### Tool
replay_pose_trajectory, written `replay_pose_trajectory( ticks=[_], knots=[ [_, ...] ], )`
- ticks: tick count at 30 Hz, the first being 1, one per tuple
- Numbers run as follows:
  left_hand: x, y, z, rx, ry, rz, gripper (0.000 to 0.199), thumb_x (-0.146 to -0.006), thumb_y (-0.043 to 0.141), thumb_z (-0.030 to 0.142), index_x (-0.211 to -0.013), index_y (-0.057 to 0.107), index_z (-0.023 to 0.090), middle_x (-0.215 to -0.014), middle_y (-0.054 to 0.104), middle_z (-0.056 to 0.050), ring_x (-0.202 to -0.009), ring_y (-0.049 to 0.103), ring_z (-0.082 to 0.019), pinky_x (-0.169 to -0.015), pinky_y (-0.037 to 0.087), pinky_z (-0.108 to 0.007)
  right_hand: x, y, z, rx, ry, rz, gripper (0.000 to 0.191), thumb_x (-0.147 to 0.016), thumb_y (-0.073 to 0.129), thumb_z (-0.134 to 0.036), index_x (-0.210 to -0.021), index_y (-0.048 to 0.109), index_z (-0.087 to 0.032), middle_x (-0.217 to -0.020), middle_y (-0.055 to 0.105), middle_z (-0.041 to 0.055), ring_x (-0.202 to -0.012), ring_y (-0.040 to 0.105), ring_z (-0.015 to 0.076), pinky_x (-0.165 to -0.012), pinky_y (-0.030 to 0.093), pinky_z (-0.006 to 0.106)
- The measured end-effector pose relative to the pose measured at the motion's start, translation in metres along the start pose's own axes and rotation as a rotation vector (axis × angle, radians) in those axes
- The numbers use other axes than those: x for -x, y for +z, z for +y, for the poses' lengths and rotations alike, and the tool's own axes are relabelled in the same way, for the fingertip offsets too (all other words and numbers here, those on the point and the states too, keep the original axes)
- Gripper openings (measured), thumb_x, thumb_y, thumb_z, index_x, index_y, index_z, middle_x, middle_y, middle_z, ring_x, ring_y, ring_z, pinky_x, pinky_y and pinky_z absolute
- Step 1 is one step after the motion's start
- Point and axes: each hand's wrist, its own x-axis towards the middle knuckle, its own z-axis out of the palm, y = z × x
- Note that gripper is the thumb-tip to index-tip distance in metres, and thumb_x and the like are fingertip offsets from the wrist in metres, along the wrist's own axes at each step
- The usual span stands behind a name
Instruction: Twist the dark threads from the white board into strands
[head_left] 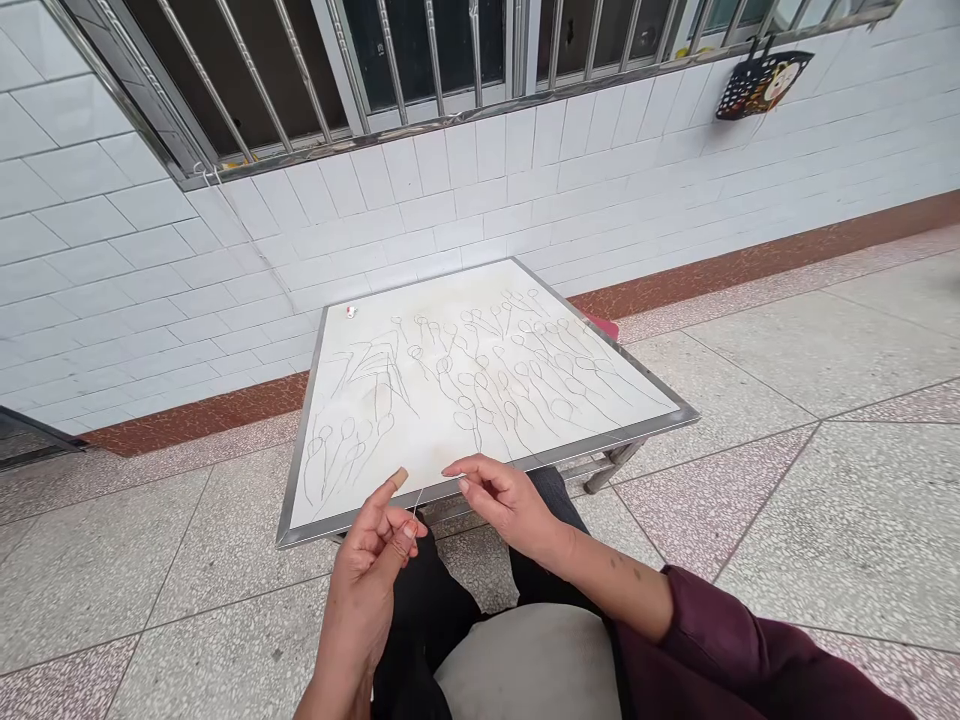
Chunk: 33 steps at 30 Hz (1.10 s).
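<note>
Near the table's front edge, my left hand pinches a thin pale strand of wire or thread between thumb and a finger. Its index finger points outward, with a tan wrap round the tip. To the right, my right hand holds its thumb and index fingertips close together; whatever lies between them is too fine to make out. Beyond both hands, many thin dark looped wires or threads lie spread over the white tabletop, most with a round loop and long tails.
A metal rim frames the table. At its far left corner sits a small white-and-red item. Behind stand a white tiled wall and barred windows; a dark patterned basket hangs from the bars. Something red shows behind the table.
</note>
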Motion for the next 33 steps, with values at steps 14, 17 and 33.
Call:
replay_pose_trajectory(
  ticks=[14, 17, 33],
  knots=[
    [-0.005, -0.041, 0.037, -0.033, -0.197, -0.182, 0.059, -0.071, 0.080, 0.031, -0.127, 0.065, 0.023, -0.067, 0.063, -0.002, -0.057, 0.045, -0.013, -0.055, 0.033, -0.025, -0.003, -0.010, -0.004, 0.182, -0.276, -0.196, 0.025, -0.093, 0.049, -0.021, -0.105, 0.071, -0.022, -0.086, 0.070, 0.0033, -0.072, 0.063, 0.0133, -0.068, 0.049, 0.025],
    [-0.004, -0.045, 0.040, -0.055, -0.192, -0.196, 0.056, -0.068, 0.080, 0.028, -0.122, 0.068, 0.024, -0.065, 0.063, -0.002, -0.058, 0.048, -0.015, -0.056, 0.034, -0.026, -0.003, -0.013, -0.004, 0.231, -0.286, -0.216, 0.027, -0.094, 0.047, -0.020, -0.104, 0.071, -0.022, -0.083, 0.070, 0.0031, -0.071, 0.063, 0.0134, -0.067, 0.049, 0.025],
    [-0.010, -0.048, 0.035, -0.041, -0.210, -0.216, 0.053, -0.066, 0.081, 0.027, -0.118, 0.071, 0.023, -0.065, 0.064, -0.003, -0.058, 0.051, -0.015, -0.054, 0.035, -0.025, -0.001, 0.001, -0.012, 0.173, -0.088, -0.339, 0.025, -0.096, 0.051, -0.029, -0.114, 0.067, -0.023, -0.077, 0.063, -0.0007, -0.062, 0.053, 0.0110, -0.061, 0.044, 0.022]
  ],
)
